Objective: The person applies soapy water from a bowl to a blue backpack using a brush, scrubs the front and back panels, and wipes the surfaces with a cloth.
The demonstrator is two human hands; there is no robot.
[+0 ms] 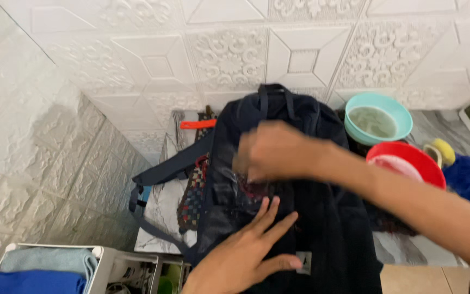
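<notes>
Dark backpack [300, 218] lying on marble table [161, 209] against wall; left hand [246, 256] open, fingers spread flat, pinning fabric steady. Right hand [273, 152] blurred at front pocket; grip unclear. Teal bowl [377, 117], red bowl [406, 163] just beside.

The left hand [248, 256] came up from the bottom edge, palm down and flat, its fingers [270, 215] spread and pointing up and to the right, the thumb stuck out low on the right side. The right arm reached in from the right edge, bare forearm slanting up and leftward. The right hand [276, 152] hung just above the left, blurred, knuckles up, fingers curled downward; its grip could not be made out.
</notes>
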